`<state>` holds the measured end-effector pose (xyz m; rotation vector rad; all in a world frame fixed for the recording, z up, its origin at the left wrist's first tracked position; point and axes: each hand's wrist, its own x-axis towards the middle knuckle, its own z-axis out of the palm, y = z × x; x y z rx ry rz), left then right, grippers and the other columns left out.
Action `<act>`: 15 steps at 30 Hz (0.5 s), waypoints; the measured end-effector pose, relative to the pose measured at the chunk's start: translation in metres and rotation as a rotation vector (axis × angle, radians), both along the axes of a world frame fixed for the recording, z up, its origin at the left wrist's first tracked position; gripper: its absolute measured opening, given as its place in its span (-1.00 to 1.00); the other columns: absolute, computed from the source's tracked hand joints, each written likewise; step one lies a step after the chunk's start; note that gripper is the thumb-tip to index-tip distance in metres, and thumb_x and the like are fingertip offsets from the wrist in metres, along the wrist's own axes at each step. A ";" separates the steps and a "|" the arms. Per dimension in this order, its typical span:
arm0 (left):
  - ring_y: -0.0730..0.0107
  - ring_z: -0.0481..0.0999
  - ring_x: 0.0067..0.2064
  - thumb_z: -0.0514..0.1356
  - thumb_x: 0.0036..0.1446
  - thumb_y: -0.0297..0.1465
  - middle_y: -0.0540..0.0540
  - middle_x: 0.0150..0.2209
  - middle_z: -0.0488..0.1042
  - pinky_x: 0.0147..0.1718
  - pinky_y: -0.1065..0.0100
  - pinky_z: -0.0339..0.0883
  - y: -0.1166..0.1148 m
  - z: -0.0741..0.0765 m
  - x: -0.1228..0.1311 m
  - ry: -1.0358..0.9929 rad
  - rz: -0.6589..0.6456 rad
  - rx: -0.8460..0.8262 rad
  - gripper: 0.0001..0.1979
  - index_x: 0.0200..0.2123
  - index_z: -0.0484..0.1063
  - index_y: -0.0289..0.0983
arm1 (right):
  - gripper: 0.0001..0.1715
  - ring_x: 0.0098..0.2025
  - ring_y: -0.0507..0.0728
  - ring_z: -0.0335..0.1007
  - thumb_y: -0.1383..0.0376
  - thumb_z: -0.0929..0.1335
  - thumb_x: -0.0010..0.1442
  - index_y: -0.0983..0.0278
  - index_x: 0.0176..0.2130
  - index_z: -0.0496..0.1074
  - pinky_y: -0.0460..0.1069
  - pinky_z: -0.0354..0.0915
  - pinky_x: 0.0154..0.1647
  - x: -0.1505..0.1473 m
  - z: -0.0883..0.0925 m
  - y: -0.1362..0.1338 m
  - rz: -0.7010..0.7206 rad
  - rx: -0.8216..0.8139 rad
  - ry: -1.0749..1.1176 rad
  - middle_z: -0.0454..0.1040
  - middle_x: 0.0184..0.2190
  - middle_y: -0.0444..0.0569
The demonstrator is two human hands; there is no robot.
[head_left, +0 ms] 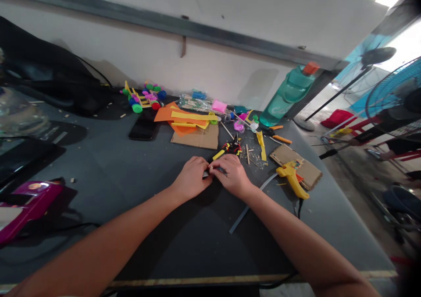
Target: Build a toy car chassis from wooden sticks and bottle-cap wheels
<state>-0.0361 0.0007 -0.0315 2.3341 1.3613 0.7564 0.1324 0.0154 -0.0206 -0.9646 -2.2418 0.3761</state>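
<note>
Handling of a small pale piece (211,168) apparently under way on the counter (200,244), near side of the pliers (234,148) | piece pinched by right hand (232,173) | left hand (191,176) curled alongside (its hold cannot be told) | steady fingertip control seems needed next

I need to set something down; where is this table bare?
The widest patch lies between the phone, the left hand and the magenta device, with stray bits. Another: between the left forearm and grey strip. Crowded: from phone across to bottle and glue gun.
</note>
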 end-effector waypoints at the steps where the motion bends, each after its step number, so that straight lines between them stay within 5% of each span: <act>1: 0.21 0.38 -0.20 0.16 0.01 -0.45 -0.11 -0.34 0.43 -0.15 0.17 0.30 0.000 0.000 0.000 0.002 0.002 -0.001 -0.93 -0.38 0.42 -0.27 | -0.94 -0.28 0.11 0.40 0.31 0.34 0.17 0.18 -0.32 0.45 0.07 0.18 -0.09 0.000 0.000 0.000 0.000 0.003 -0.002 0.54 -0.37 -0.11; 15: 0.24 0.39 -0.23 0.12 0.06 -0.45 -0.11 -0.35 0.43 -0.17 0.22 0.29 0.000 0.000 0.003 0.023 0.005 0.005 -0.93 -0.40 0.41 -0.28 | -0.94 -0.29 0.12 0.39 0.33 0.35 0.15 0.22 -0.34 0.46 0.07 0.17 -0.09 -0.005 -0.005 -0.002 -0.085 0.053 0.002 0.53 -0.40 -0.08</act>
